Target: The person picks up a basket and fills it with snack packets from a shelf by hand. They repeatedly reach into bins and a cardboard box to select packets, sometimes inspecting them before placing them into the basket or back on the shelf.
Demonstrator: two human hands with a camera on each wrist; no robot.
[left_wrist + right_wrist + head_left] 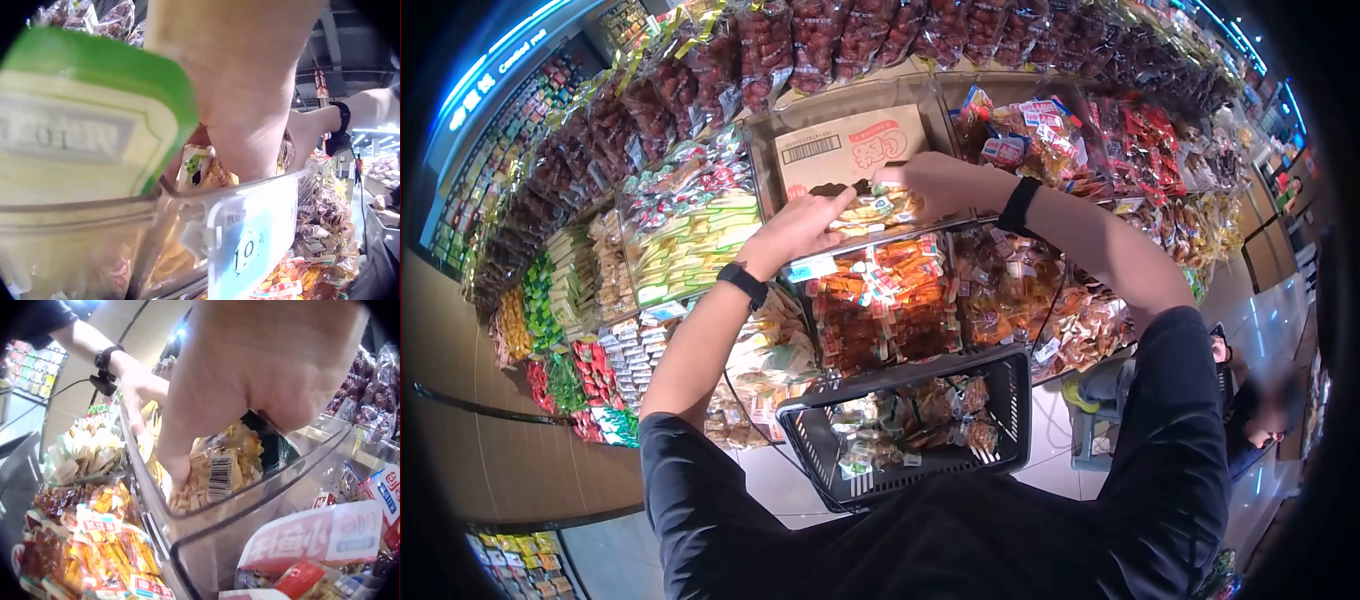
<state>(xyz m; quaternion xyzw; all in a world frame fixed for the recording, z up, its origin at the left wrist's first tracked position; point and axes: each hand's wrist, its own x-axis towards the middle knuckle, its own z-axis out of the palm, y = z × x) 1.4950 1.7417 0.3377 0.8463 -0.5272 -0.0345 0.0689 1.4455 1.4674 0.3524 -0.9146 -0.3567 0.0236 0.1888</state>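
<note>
Both hands reach into a clear-walled bin in front of a cardboard box. My left hand rests over yellowish packets at the bin's left side, fingers spread toward the middle. On the right, my right hand has its thumb and fingers around a clear packet with a barcode, seen in the right wrist view. In the left wrist view, a packet with a green logo lies under my left hand, whose fingertips are mostly hidden.
A black basket holding several packets hangs or stands below the shelf front. Orange packets, green-and-white packets and red packets fill neighbouring bins. A price tag is on the bin's front. A person is at the right.
</note>
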